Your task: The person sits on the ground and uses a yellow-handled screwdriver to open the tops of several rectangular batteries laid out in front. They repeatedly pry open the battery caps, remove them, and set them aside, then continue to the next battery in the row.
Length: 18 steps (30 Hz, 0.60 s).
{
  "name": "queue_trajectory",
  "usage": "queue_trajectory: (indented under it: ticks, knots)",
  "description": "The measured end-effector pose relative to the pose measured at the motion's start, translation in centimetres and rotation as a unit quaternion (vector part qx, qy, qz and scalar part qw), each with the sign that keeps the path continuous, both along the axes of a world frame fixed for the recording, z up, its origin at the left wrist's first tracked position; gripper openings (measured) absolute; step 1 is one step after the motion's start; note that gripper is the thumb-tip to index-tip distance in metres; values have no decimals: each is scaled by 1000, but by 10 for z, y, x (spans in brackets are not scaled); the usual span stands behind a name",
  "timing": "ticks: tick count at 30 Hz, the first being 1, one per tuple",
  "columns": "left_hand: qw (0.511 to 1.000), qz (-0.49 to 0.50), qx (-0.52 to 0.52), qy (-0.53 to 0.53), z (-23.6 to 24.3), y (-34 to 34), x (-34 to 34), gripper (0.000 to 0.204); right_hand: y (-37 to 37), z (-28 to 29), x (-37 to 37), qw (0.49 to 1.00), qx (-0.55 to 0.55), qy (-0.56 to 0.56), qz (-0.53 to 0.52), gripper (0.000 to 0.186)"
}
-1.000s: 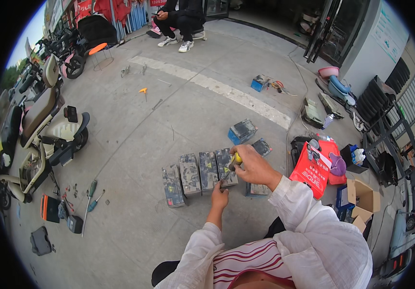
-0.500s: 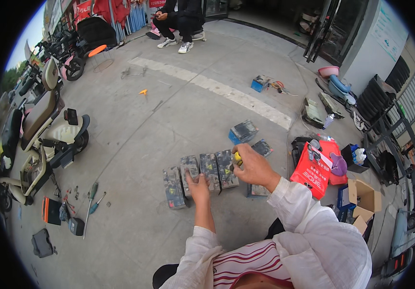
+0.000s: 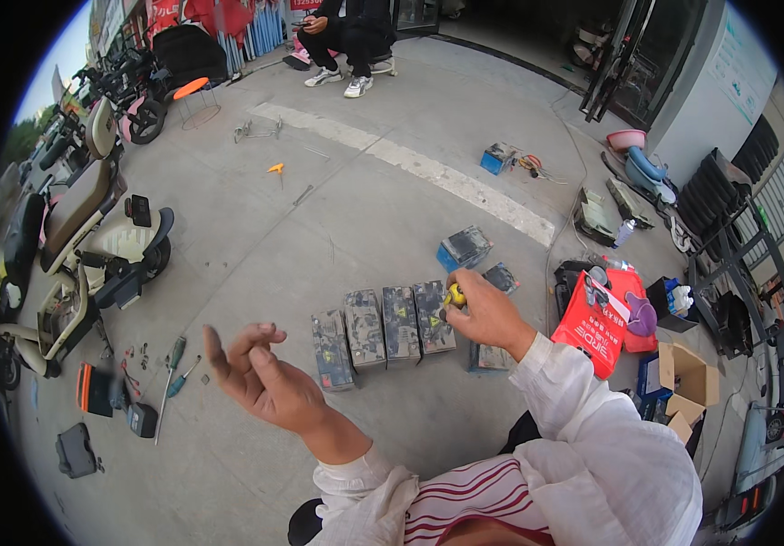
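My right hand (image 3: pixel 490 318) is closed round a small yellow tool (image 3: pixel 455 294), mostly hidden by the fingers; its exact kind does not show. It hovers at the right end of a row of dusty battery blocks (image 3: pixel 401 323) standing side by side on the concrete. My left hand (image 3: pixel 269 382) is lifted left of the row, fingers spread, holding nothing. Just beyond my right hand lie a blue-sided battery (image 3: pixel 463 247) and another dusty one (image 3: pixel 501 278). One more battery (image 3: pixel 490 357) sits partly hidden below my right wrist.
Left on the ground are a long screwdriver (image 3: pixel 171 382), a black case (image 3: pixel 76 450) and an electric scooter (image 3: pixel 105 237). At right lie a red bag (image 3: pixel 587 323) and an open cardboard box (image 3: pixel 690 375). A seated person (image 3: pixel 351 36) is at the far side, near an orange stool (image 3: pixel 192 88).
My left hand has come off the batteries and swung left, its fingers spreading. My right hand keeps its hold on the yellow tool, nearly in place.
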<state>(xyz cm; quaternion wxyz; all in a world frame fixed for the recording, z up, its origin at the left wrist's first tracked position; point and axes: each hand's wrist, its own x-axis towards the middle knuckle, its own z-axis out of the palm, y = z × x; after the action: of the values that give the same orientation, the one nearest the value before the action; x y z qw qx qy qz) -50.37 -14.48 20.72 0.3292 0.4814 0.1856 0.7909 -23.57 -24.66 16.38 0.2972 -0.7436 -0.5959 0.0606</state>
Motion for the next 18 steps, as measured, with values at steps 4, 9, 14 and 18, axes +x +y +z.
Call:
queue_trajectory:
  ticks: [4, 9, 14, 18]
  knots:
    - [848, -211, -371, 315, -86, 39, 50, 45, 1, 10, -5, 996, -75, -11, -40, 27]
    - [716, -277, -302, 565, -217, 31, 89, 46, 6, 2, -14, 997, 47, 3, 62, 33]
    - [654, -248, -254, 668, -253, -32, 127, 40, 4, -1, -11, 997, 36, -28, 57, 38]
    - [679, -194, -242, 665, -268, -54, 131, 39, 2, 3, -14, 1000, -14, 8, 0, 39]
